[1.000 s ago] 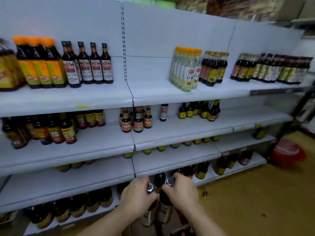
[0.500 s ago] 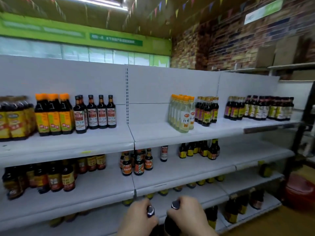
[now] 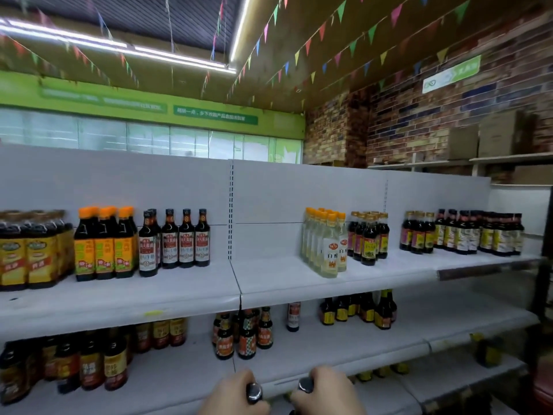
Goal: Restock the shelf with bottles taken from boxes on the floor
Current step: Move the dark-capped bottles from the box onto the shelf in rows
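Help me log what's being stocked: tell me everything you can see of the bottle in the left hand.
Only the top of the left-hand bottle shows: a round, dark, glossy cap catching a highlight, material unclear. It pokes out of the left hand, whose curled fingers grip the neck; body and label are hidden. It seems roughly upright, low in view, in front of a white shelf. The second bottle, gripped by the right hand, is beside it, caps apart.

A shop: white retail shelves [image 3: 185,298] stocked with labelled sauce bottles [image 3: 186,238]

Hands [image 3: 236,396], bottles [image 3: 254,393] higher up
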{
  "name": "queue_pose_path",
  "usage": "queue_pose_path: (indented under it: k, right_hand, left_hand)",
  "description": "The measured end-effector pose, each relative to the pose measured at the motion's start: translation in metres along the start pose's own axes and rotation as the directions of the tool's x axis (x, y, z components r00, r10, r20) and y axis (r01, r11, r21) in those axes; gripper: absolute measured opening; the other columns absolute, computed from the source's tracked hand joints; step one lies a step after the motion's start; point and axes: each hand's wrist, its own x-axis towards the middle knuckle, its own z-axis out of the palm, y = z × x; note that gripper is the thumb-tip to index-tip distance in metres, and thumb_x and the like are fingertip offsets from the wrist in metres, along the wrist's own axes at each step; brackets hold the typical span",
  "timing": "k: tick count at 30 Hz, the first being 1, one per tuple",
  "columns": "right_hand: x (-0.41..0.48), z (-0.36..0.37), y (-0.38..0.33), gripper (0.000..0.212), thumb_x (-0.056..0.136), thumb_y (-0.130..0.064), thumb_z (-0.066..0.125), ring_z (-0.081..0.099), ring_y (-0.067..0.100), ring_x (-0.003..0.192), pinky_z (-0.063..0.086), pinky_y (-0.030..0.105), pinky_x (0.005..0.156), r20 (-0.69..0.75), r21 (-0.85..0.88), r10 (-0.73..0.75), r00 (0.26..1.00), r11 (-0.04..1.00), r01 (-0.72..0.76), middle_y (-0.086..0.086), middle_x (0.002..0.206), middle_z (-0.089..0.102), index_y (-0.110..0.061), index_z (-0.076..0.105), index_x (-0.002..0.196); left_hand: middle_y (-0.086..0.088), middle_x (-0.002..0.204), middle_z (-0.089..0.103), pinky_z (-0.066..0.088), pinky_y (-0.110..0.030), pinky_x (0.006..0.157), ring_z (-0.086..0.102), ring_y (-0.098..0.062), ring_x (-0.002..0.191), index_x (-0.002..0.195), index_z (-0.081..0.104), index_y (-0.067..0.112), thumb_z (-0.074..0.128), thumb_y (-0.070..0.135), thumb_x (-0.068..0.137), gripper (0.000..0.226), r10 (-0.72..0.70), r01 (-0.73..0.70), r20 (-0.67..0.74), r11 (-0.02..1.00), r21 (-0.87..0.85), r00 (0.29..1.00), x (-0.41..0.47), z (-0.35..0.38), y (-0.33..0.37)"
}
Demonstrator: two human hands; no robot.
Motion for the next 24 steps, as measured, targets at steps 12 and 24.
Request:
queue_pose_path:
  k: [12, 24]
  right_hand:
    - [0.008, -0.004, -0.037, 0.035, 0.067, -0.050, 0.064, 0.065, 0.021, 0.088, 0.050, 0.033, 0.070, -0.067, -0.022, -0.149, 0.987, 0.989, 0.148, 0.000, 0.090, 0.066, -0.019, 0.060, 0.082]
    - [0.017, 0.009, -0.105, 0.034, 0.070, -0.050, 0.062, 0.056, 0.019, 0.067, 0.035, 0.032, 0.050, -0.161, -0.092, -0.382, 0.910, 0.924, 0.372, -0.002, 0.067, 0.057, -0.018, 0.052, 0.066]
  left_hand:
    - [0.008, 0.088, 0.065, 0.052, -0.029, 0.075, 0.063, -0.007, 0.084, 0.083, 0.059, 0.031, 0.066, 0.049, 0.066, 0.026, -0.044, 0.041, -0.027, 0.994, -0.105, 0.999, 0.010, -0.033, -0.022]
    - [0.006, 0.082, 0.064, 0.046, -0.032, 0.064, 0.061, -0.011, 0.078, 0.080, 0.059, 0.025, 0.069, 0.043, 0.072, 0.022, 0.013, -0.024, -0.188, 0.998, -0.058, 0.982, 0.015, -0.089, -0.045]
